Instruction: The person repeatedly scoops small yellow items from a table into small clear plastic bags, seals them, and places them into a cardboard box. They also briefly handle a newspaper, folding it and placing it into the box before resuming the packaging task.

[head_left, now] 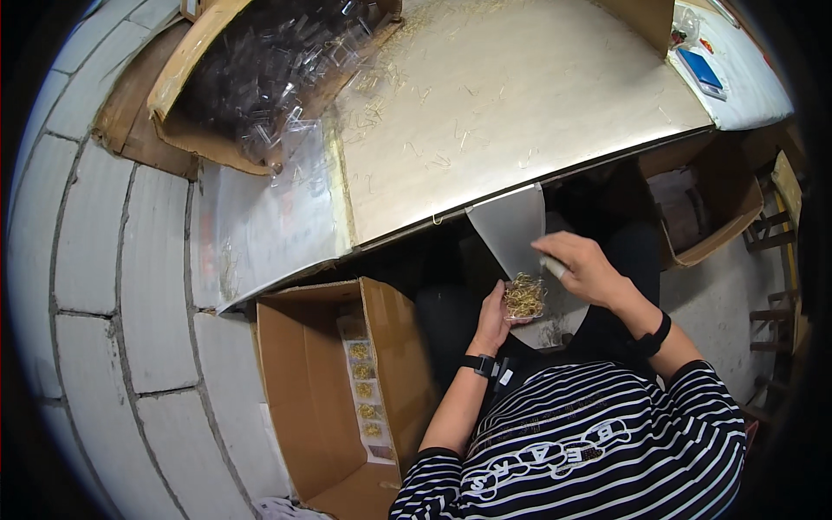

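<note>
My left hand [492,322] is closed round a small clear plastic box [526,319], held above my lap. Thin gold-coloured bent wire pieces [523,296] are heaped in the box. Just up and to the right, my right hand [582,267] has its fingers drawn together, apart from the box. Something pale shows at one of its fingers; whether it is a covering or a held thing I cannot tell. A translucent white sheet [511,227] hangs from the table edge close behind both hands.
Loose gold wire pieces lie scattered on the table [485,95]. A carton of clear plastic boxes [295,65] stands at the far left. Below, an open carton [303,390] holds a row of filled boxes [364,390]. Right are a blue scale [700,71] and another carton [737,221].
</note>
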### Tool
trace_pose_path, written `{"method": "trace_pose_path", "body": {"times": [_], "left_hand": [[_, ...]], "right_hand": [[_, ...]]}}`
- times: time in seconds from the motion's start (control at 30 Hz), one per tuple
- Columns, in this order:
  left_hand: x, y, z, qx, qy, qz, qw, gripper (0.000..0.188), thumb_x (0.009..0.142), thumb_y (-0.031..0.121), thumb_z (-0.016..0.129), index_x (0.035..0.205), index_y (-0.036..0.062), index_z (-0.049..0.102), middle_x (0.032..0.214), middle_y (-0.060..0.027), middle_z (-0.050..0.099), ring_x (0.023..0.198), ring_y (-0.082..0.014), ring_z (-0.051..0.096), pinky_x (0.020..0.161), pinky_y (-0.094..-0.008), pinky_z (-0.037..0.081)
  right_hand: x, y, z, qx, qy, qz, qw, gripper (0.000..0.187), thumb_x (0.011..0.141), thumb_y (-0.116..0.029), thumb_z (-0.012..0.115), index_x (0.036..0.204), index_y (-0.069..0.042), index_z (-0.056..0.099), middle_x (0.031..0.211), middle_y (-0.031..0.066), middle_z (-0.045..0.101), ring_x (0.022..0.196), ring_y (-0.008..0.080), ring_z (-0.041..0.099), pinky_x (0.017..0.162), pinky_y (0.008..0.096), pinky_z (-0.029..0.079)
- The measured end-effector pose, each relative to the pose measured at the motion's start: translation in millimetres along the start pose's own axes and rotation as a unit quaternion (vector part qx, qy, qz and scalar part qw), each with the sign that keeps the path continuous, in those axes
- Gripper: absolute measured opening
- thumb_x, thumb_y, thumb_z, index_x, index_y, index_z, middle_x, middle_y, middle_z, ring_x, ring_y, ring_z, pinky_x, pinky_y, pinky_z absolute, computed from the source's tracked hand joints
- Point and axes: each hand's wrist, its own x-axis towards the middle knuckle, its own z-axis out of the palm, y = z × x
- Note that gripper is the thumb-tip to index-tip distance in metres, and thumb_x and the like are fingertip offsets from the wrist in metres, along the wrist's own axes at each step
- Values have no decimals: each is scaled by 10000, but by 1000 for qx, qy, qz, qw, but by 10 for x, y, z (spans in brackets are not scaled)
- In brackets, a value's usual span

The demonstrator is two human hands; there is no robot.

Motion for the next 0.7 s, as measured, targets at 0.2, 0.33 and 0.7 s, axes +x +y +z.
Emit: {"method": "trace_pose_path", "body": {"times": [0.2,0.33,0.7], "left_hand": [[-261,62,172,41,-9,-6,999,421,1010,368,381,1137,-4,532,971,-118,650,784,-194,680,593,-331,592],[-389,236,415,59,-27,15,998,418,1010,360,385,1129,-14,528,945,-106,641,771,-178,673,580,-317,595],[-354,1081,938,160,17,124,979,208,891,83,599,1071,-12,552,911,-88,656,701,-142,666,472,-254,572]], "right_hand": [[-298,131,123,13,-132,95,987,423,801,-88,664,1186,51,559,1086,218,630,991,339,625,856,388,496],[-147,64,145,130,-172,139,966,452,787,-104,688,1193,53,568,1080,224,642,975,312,643,862,362,501],[613,-237,-114,114,-27,7,993,195,754,-45,718,932,12,664,865,128,670,776,231,653,708,313,514]]}}
